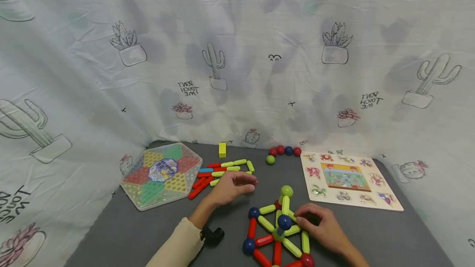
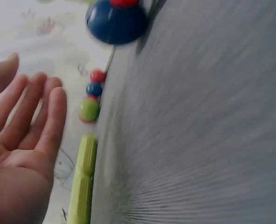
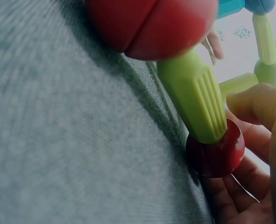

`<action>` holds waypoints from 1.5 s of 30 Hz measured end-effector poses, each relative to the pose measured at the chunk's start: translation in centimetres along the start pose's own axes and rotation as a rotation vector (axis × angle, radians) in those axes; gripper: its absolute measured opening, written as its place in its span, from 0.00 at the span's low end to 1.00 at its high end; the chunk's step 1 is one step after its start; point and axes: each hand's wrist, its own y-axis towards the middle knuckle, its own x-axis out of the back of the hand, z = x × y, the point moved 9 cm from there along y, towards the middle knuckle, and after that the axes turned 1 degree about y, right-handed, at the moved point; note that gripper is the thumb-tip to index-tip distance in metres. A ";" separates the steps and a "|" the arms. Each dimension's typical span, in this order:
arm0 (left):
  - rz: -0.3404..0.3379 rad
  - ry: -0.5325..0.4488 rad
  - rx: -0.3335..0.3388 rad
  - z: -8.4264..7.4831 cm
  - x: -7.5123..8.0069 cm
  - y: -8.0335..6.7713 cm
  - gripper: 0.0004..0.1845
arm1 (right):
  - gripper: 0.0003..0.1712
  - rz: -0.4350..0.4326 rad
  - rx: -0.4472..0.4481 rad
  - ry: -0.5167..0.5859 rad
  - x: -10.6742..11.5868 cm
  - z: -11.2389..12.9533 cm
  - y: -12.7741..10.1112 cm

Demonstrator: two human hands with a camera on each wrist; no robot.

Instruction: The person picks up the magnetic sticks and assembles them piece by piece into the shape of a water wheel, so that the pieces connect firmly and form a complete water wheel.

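A structure of magnetic sticks (image 1: 292, 248) and balls stands on the table, with a blue ball (image 1: 284, 222) and a green ball (image 1: 287, 191) raised above its base. My right hand (image 1: 323, 226) is at its right side, thumb and fingers curled round a red ball (image 3: 217, 151) that the hand hides in the head view. A green stick (image 3: 194, 98) joins that ball to another red ball (image 3: 152, 23). My left hand (image 1: 231, 187), palm bare and fingers loosely extended in the left wrist view, hovers beside the loose red and green sticks (image 1: 200, 188), holding nothing.
A hexagonal Chinese checkers board (image 1: 148, 193) lies at the left. Behind are a yellow block (image 1: 222, 150), several loose balls (image 1: 280, 150) and a stray green ball (image 1: 270, 160). A picture puzzle board (image 1: 382, 203) lies at the right. A printed curtain (image 1: 237, 73) hangs behind the table.
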 end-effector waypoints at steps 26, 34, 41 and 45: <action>-0.285 0.674 0.046 -0.9 1.4 1.0 0.11 | 0.09 0.002 -0.035 0.029 -0.6 -0.3 0.3; -0.037 0.069 0.037 -1.8 -1.4 -2.0 0.15 | 0.09 -0.009 -0.046 0.011 -0.3 -0.3 0.2; 0.147 0.030 0.036 -1.5 -3.6 -3.5 0.12 | 0.08 0.002 -0.077 0.012 -0.2 -0.6 0.1; 0.159 0.091 0.043 -0.9 -3.9 -3.7 0.12 | 0.06 0.064 -0.121 0.037 -0.4 -1.0 0.0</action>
